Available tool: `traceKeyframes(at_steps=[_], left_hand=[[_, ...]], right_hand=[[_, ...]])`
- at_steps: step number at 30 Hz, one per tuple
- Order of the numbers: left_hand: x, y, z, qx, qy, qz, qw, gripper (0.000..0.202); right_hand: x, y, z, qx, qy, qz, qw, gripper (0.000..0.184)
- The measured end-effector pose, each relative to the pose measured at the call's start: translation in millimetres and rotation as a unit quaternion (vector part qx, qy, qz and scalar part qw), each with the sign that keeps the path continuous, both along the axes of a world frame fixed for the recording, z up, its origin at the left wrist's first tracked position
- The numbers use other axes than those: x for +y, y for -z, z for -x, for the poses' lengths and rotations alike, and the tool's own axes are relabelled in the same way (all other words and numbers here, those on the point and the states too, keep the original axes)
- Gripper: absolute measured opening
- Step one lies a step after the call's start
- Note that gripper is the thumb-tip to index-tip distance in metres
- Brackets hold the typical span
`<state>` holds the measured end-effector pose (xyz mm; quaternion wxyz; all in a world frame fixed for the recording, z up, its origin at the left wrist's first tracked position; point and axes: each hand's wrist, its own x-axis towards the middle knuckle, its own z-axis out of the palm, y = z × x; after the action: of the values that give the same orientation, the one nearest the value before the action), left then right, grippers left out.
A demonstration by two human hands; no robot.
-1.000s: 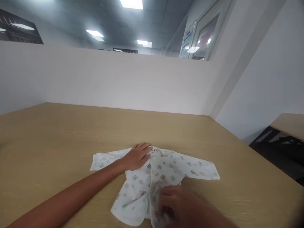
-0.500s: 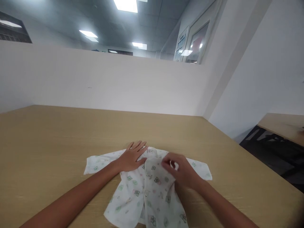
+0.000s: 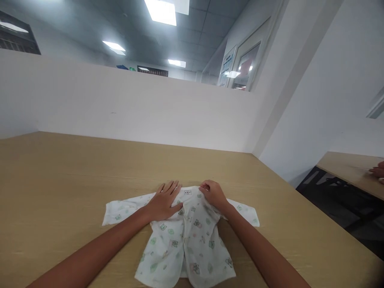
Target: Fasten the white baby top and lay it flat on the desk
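A small white baby shirt (image 3: 198, 244) with green and grey animal prints lies front up on the table, its sleeves spread to both sides. Its front is parted at the bottom hem, and a printed label shows inside the neckline. My left hand (image 3: 165, 200) lies flat with fingers spread on the shoulder left of the collar. At the right side of the collar, my right hand (image 3: 213, 195) has its fingertips pinched on the shirt's fabric near the neck edge.
The wooden table (image 3: 75, 168) reaches back to a low white partition (image 3: 144, 116). A white wall stands on the right. Beyond it is another table (image 3: 348, 166) with a dark frame, where another person's hand (image 3: 378, 171) shows at the picture's edge.
My right hand has moved up and left from above the shirt's chest to the collar and pinches the fabric there. My left hand stays flat on the shoulder. The view has shifted slightly.
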<state>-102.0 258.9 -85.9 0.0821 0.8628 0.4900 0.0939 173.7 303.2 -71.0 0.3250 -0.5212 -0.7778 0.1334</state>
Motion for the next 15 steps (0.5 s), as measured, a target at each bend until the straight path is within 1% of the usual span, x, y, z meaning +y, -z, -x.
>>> traceKeyframes(at_steps=[3,6,10,15], left_hand=[[0,-0.5,1,0.010,-0.027,0.000,1.000,0.092],[-1,-2.9,1,0.019,-0.044,0.002,0.999,0.095],[-3,-7.1,3,0.031,-0.045,0.002,0.999,0.093],[-5,-10.6,4,0.024,-0.040,-0.001,0.999,0.091]], right_hand=[[4,10.6,2,0.000,0.008,-0.018,1.000,0.008],[2,16.6,2,0.002,0.003,-0.029,1.000,0.007],[0,17.2,2,0.011,-0.007,-0.034,0.999,0.007],[-1,16.1,3,0.020,-0.017,-0.043,0.999,0.009]])
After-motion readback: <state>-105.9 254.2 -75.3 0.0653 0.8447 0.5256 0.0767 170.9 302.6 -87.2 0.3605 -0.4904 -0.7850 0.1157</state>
